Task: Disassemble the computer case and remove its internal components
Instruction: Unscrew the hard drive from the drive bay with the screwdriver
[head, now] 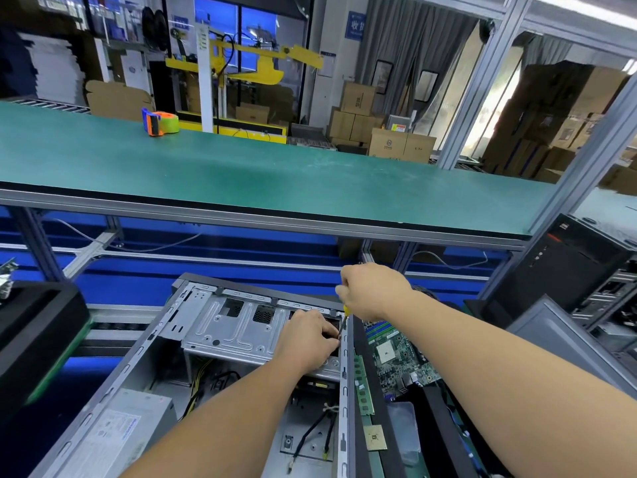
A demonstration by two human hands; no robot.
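R hand (370, 291) grips screwdriver (343, 322), L hand (306, 339) holds drive cage (238, 326); stiff sheet steel w/ likely sharp edges, so grip flat faces.

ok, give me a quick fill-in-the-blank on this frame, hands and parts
1. The right hand grips a ____ with a yellow handle.
2. The left hand rests on the metal drive ____ inside the case.
3. The motherboard lies to the ____ of the case.
4. On the green bench sits a tape ____.

Missing: screwdriver; cage; right; dispenser
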